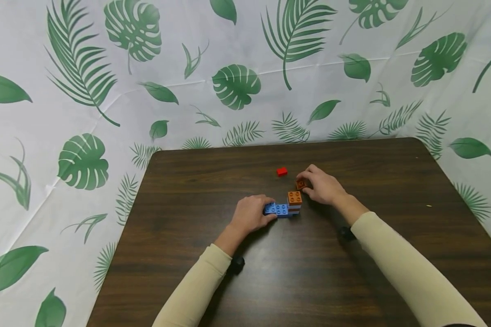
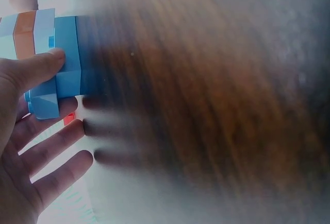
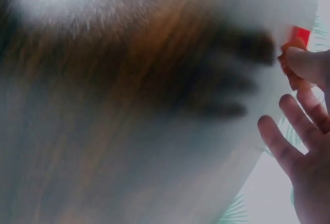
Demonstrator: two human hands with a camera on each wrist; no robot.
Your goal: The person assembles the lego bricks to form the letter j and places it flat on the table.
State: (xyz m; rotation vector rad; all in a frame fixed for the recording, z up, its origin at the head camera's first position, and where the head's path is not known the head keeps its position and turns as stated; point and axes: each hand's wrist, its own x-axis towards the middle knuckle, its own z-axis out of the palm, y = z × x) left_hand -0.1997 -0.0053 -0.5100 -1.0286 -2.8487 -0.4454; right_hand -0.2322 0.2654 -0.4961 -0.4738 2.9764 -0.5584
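Observation:
My left hand (image 1: 249,213) pinches the left end of a joined toy brick build between thumb and fingers. Its low part is a row of blue bricks (image 1: 281,210); at its right end rises a stack topped by an orange brick (image 1: 294,197). From the left wrist, the thumb lies on a blue brick (image 2: 68,72), and the other fingers are spread. Just behind and right of the stack, my right hand (image 1: 322,185) pinches a separate orange brick (image 1: 300,185). The right wrist view shows that orange brick (image 3: 292,77) between thumb and forefinger, partly hidden by the thumb.
A small red brick (image 1: 282,171) lies on the dark wooden table (image 1: 212,172) beyond the build. Behind the table's far edge hangs a white cloth (image 1: 180,118) with green leaf prints.

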